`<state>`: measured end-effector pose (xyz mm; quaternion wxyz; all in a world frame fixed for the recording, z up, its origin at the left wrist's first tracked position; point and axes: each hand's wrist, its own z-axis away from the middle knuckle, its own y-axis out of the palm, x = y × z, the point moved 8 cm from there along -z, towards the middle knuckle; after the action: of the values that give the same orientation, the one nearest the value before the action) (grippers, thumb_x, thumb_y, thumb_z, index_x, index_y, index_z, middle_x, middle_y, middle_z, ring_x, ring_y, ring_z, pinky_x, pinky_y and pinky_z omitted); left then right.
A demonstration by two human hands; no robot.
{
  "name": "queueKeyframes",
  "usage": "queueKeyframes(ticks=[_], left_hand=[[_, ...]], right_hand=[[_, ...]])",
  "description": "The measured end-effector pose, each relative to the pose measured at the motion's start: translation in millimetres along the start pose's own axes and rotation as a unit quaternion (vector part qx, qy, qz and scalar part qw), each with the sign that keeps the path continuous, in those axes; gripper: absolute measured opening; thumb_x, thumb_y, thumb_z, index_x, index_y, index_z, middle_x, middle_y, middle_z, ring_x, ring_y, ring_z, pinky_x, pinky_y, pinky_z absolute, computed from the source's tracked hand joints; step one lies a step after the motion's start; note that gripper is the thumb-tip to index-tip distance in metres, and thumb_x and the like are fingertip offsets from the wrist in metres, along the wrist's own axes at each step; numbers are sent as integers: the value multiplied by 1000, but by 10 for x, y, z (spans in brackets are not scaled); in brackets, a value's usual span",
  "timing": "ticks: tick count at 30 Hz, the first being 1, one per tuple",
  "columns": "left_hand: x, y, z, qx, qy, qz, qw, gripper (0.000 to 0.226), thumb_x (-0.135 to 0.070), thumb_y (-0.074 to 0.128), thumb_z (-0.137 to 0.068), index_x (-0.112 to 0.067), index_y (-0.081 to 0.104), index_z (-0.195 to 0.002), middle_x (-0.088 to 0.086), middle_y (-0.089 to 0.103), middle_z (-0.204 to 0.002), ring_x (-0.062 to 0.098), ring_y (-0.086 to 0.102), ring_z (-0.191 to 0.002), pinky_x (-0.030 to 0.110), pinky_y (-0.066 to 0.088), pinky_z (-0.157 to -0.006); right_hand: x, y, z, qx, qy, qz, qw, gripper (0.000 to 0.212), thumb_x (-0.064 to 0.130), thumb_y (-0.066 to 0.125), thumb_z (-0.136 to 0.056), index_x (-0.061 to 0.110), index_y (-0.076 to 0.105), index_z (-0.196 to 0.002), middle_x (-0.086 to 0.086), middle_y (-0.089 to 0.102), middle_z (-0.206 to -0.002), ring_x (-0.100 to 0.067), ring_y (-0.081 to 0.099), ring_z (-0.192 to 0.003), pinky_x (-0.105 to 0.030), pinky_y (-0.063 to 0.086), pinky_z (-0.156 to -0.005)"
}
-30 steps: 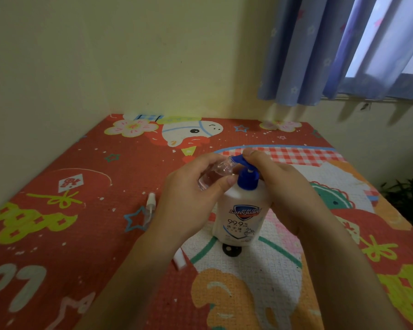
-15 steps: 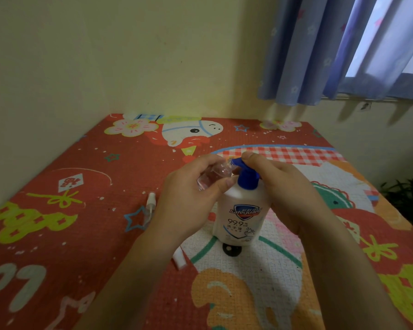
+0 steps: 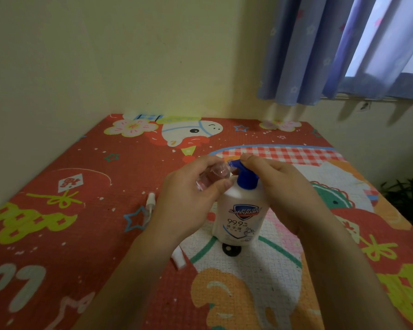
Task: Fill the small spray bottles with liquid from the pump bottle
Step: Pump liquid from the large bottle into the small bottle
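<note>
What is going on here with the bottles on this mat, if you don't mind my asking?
A person is filling a small clear spray bottle from a white pump bottle standing on the patterned mat. The left hand holds the small bottle tilted, mouth at the blue nozzle, while the right hand rests its fingers on the pump head. A spray top lies nearby.

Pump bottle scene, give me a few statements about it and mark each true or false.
1. The left hand holds a small clear bottle tilted toward the blue pump nozzle. True.
2. The right hand rests on the mat. False: its fingers sit on the pump head.
3. The pump bottle lies on its side. False: it stands upright.
4. A white spray top lies on the mat left of the hands. True.
</note>
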<state>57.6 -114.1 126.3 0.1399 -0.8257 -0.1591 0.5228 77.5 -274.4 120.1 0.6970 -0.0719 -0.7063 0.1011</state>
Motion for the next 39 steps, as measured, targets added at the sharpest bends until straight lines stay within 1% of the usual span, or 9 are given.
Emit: queueKeyframes(ticks=[2, 5, 7, 11, 18, 26, 30, 34, 39], left_hand=[[17, 5, -8, 1, -2, 4, 1000, 28, -27, 73, -90, -50, 61, -100, -28, 68, -99, -14, 60, -95, 2, 43, -77], [65, 16, -13, -4, -9, 22, 1000, 27, -30, 73, -90, -40, 66, -114, -26, 70, -104, -10, 63, -100, 6, 46, -81], [62, 17, -19, -7, -5, 33, 999, 28, -29, 73, -90, -38, 67, -116, -25, 71, -105, -8, 64, -101, 9, 48, -82], [28, 20, -22, -9, -1, 45, 999, 26, -29, 73, -91, -40, 66, -113, -26, 70, -104, -6, 65, -100, 14, 52, -84], [12, 16, -12, -14, -2, 43, 999, 24, -31, 72, -91, -43, 64, -110, -27, 69, -103, -4, 65, -97, 17, 52, -83], [35, 19, -15, -12, -11, 42, 999, 25, -31, 72, -90, -38, 67, -114, -26, 69, -103, -5, 65, -99, 15, 52, -82], [54, 19, -12, -16, -15, 45, 999, 27, -30, 73, -90, -38, 67, -115, -25, 71, -104, -6, 65, -100, 21, 53, -86], [69, 18, -13, -16, -15, 37, 999, 27, -30, 74, -90, -38, 67, -114, -24, 71, -104, -5, 65, -101, 26, 55, -88], [63, 17, -9, -10, -6, 20, 1000, 24, -31, 73, -90, -39, 67, -112, -26, 70, -104, -6, 65, -100, 23, 54, -86]], right_hand=[[-18, 19, -12, 6, 5, -2, 1000, 34, 51, 59, -92, 26, 80, -82, 8, 78, -84, -15, 73, -81, -36, 58, -80], [-61, 44, -21, 15, 23, -9, 1000, 40, 60, 58, -88, 28, 81, -84, 5, 79, -89, -21, 74, -90, -50, 55, -95], [-65, 65, -17, 27, 25, -6, 999, 42, 68, 56, -83, 34, 79, -89, 2, 79, -92, -25, 74, -93, -56, 52, -98], [-66, 75, -8, 32, 32, -8, 999, 57, 82, 55, -66, 38, 79, -92, 2, 79, -98, -24, 73, -97, -55, 52, -98], [-75, 74, -10, 26, 40, -7, 999, 62, 86, 55, -60, 40, 78, -93, 3, 79, -100, -24, 73, -98, -55, 51, -98], [-108, 62, -23, 25, 48, -9, 998, 66, 84, 57, -62, 33, 79, -96, 1, 79, -100, -26, 73, -98, -57, 51, -99], [-118, 53, -25, 26, 53, -14, 998, 62, 81, 59, -64, 32, 79, -97, 0, 79, -99, -26, 73, -97, -57, 51, -99], [-92, 48, -16, 25, 44, -18, 999, 50, 72, 60, -76, 28, 80, -91, 0, 79, -96, -27, 74, -95, -57, 51, -99], [-63, 36, 6, 15, 37, -23, 999, 34, 58, 60, -87, 31, 80, -82, 1, 79, -89, -24, 75, -91, -55, 53, -98]])
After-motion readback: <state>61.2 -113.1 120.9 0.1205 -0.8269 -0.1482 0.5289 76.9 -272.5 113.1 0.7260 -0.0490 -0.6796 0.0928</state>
